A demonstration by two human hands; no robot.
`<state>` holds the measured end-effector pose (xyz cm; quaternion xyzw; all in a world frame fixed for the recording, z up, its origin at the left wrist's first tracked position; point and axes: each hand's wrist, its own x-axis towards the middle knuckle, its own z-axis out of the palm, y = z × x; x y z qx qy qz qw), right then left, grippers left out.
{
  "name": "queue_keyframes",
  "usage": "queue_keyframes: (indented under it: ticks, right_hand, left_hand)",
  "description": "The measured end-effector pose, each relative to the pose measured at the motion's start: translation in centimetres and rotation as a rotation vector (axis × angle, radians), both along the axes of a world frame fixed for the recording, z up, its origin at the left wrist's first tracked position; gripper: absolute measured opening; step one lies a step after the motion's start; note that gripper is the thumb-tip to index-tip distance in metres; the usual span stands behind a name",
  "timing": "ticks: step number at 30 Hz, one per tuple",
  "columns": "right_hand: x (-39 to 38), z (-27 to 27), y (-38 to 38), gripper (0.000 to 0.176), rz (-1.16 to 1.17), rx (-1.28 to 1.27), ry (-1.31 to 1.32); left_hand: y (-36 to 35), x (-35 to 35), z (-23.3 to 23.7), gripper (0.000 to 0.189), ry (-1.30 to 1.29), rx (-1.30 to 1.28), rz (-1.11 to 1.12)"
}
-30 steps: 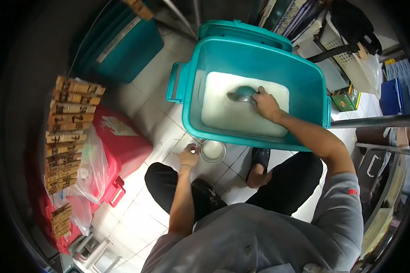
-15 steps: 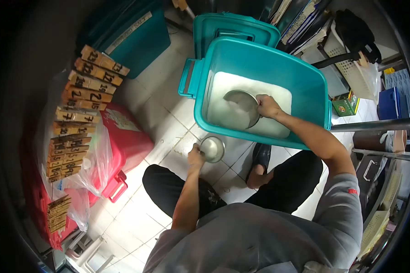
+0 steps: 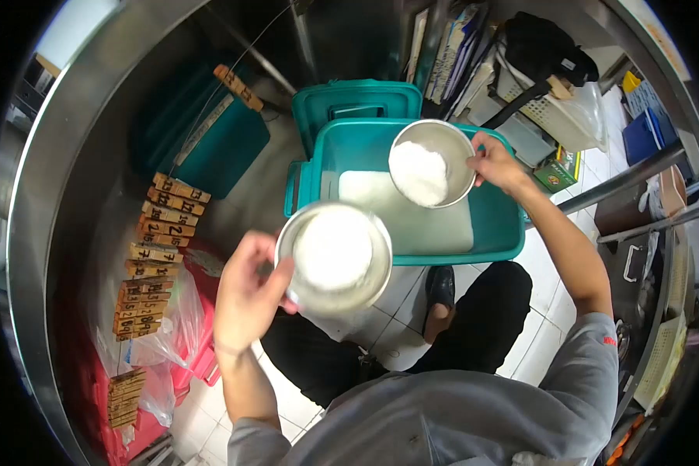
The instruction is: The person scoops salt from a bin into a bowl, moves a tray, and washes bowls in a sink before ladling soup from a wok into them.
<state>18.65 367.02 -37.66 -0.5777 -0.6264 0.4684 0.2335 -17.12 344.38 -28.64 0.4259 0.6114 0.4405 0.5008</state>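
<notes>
My left hand (image 3: 248,287) grips a metal bowl (image 3: 356,298) by its left side, raised close to the camera. A white mound of fine granules (image 3: 332,247) fills much of it. With fingers and thumb closed on the right rim, my right hand (image 3: 497,163) holds a second metal bowl (image 3: 450,144) over the teal bin (image 3: 499,231). This bowl is tilted and has white granules (image 3: 418,172) in it. Below, more of the white granules (image 3: 435,231) cover the bin's floor. The bowl in my left hand overlaps the bin's front left corner in view.
A teal lid (image 3: 349,101) stands behind the bin. Numbered wooden clothespins (image 3: 167,229) hang on a wire at the left, above a red bin (image 3: 101,388) and plastic bags. A metal bar (image 3: 637,171) and a crowded shelf stand at the right.
Both bowls have been raised toward the camera. The right one has come up out of the granules, holding some. The view has shifted, bringing a metal edge in at the left.
</notes>
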Motion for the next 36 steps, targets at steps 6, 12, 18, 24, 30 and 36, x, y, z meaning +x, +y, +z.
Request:
queue_keyframes:
  ticks: [6, 12, 18, 24, 30, 36]
  right_hand:
    - [2.2, 7.0, -0.5, 0.016, -0.104, 0.209, 0.104]
    - [-0.5, 3.4, -2.5, 0.016, -0.184, 0.386, 0.265]
    - [-3.1, -2.1, -4.2, 0.02, -0.208, 0.604, 0.18]
    - [-5.1, -1.4, -6.8, 0.024, -0.133, 0.841, 0.105]
    - [0.0, -0.7, -4.9, 0.018, -0.223, 1.019, -0.087]
    - [1.1, -9.5, -2.8, 0.018, 0.449, 0.488, -0.964]
  left_hand:
    - [12.1, 4.0, -8.2, 0.014, -0.051, 0.017, -0.128]
    - [16.0, 9.3, -10.5, 0.009, -0.183, -0.1, -0.14]
    - [16.3, 9.5, -12.0, 0.011, -0.208, -0.081, -0.085]
    - [15.7, 9.5, -12.2, 0.007, -0.168, -0.124, -0.082]
    - [14.0, 6.0, -13.4, 0.008, -0.391, -0.143, -0.001]
    - [13.3, 7.2, -13.4, 0.009, -0.322, -0.043, 0.022]
